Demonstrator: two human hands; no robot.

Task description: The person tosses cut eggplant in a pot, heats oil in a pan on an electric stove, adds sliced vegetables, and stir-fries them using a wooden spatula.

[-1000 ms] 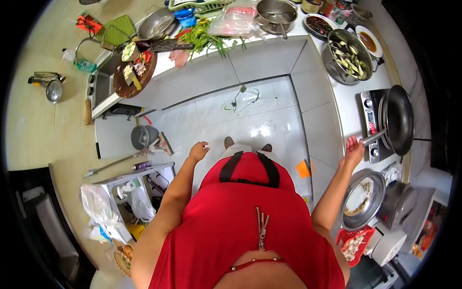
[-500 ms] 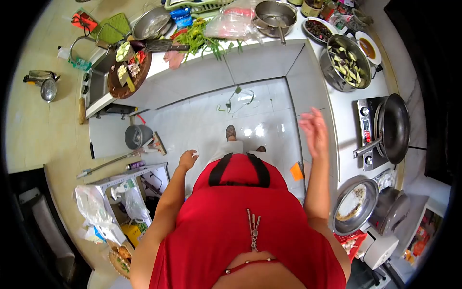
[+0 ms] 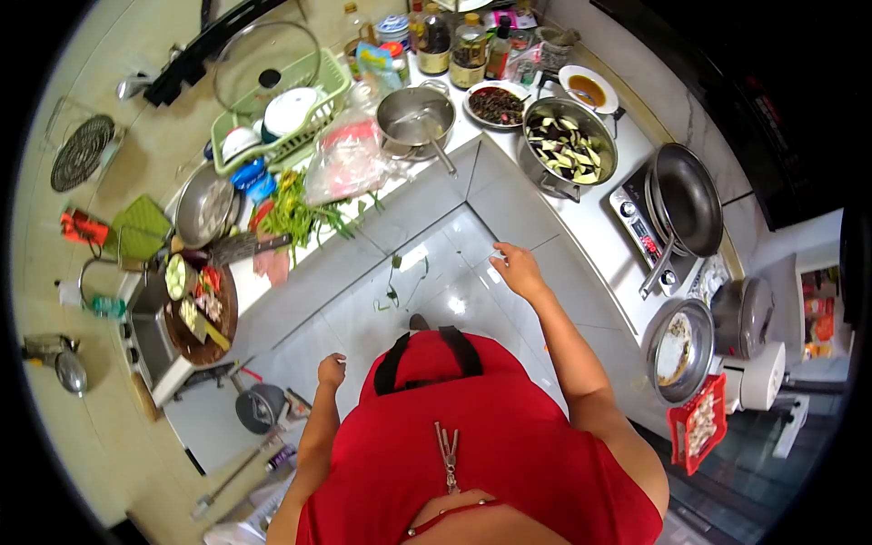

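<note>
Evidently, the right hand (image 3: 516, 270) is free, fingers loosely bent above the floor (image 3: 454, 282), near the tabletop (image 3: 589, 213). The left hand (image 3: 332, 368) has curled fingers; I cannot tell whether it is clenched. One round pot (image 3: 534, 168) stands on the tabletop beyond the right hand, its axis upright and one loop handle turned toward the person, with cut eggplant (image 3: 570, 150) inside. To its right, one frying pan (image 3: 695, 200) sits on one hob (image 3: 643, 232), its handle pointing lower left. One saucepan (image 3: 395, 118) stands left of the pot, its handle pointing lower right. Two plates (image 3: 610, 98) lie beyond the pot: one holds dark food (image 3: 495, 106), the other brown sauce (image 3: 586, 89). One red basket (image 3: 679, 436) contains pale pieces (image 3: 701, 425).
</note>
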